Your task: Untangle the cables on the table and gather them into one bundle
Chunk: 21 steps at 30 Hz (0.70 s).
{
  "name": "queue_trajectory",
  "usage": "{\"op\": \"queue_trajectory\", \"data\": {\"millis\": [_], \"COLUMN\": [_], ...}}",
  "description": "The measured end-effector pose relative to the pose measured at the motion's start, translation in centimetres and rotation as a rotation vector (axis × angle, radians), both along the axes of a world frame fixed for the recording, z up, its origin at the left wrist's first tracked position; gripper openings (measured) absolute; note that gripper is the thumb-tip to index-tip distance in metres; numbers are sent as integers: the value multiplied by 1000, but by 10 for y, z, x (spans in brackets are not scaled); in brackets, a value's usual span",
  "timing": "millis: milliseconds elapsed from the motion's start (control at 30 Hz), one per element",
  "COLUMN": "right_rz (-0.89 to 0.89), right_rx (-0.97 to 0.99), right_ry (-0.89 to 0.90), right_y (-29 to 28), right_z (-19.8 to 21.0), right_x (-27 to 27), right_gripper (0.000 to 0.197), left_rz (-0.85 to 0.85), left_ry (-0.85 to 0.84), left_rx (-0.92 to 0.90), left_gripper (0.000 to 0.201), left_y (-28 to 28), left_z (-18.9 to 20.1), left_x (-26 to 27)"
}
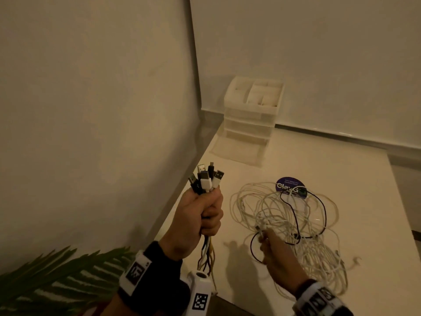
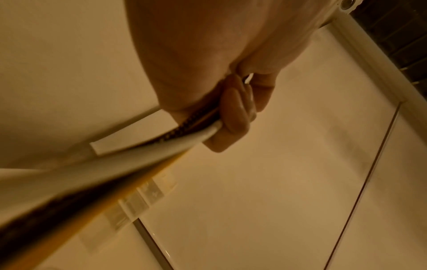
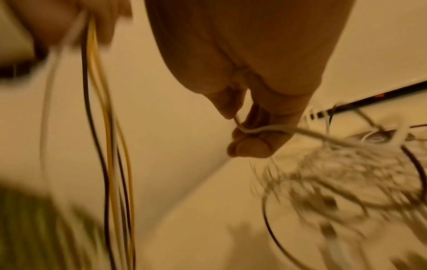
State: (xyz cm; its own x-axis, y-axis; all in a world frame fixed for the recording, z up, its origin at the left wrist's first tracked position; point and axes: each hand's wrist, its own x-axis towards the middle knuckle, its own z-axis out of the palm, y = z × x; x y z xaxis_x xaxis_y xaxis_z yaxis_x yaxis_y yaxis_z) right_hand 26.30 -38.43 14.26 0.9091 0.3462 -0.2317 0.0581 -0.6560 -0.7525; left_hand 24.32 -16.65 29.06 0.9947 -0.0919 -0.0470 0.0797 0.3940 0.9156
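Cables (image 1: 284, 215) tangle on the table (image 1: 364, 201); left hand (image 1: 198, 222) fists plug ends (image 1: 206, 179), right hand (image 1: 276, 252) pinches one white strand (image 3: 277, 130).

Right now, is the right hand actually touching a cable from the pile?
Touching. The right wrist view shows the right hand pinching a white cable leading into the pile.

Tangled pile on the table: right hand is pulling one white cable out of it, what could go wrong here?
1. The white cable pinched by the right hand runs into the tangled pile; pulling may tighten loops.
2. A black cable weaves through it and could drag along.
3. The left hand grip on the plug ends could slip.
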Motion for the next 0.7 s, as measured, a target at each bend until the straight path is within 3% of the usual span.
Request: {"op": "queue_trajectory", "data": {"millis": [133,267,500,700], "right_rz": [-197,-302,-405,-365], "right_rx": [502,716,756,339], "right_ry": [59,-10,-116,-350], "right_y": [-19,-29,-31,-38], "right_z": [91,140,163,152], "right_x": [7,6,3,10], "right_gripper": [15,18,22,16], "left_rz": [-33,-92,-71,29], "left_ry": [-63,-90,-128,-80], "left_rx": [96,161,233,295], "left_gripper": [20,23,24,10], "left_y": [-28,-66,-126,-150], "left_z": [-1,3,9,7], "left_x": [16,34,49,47]}}
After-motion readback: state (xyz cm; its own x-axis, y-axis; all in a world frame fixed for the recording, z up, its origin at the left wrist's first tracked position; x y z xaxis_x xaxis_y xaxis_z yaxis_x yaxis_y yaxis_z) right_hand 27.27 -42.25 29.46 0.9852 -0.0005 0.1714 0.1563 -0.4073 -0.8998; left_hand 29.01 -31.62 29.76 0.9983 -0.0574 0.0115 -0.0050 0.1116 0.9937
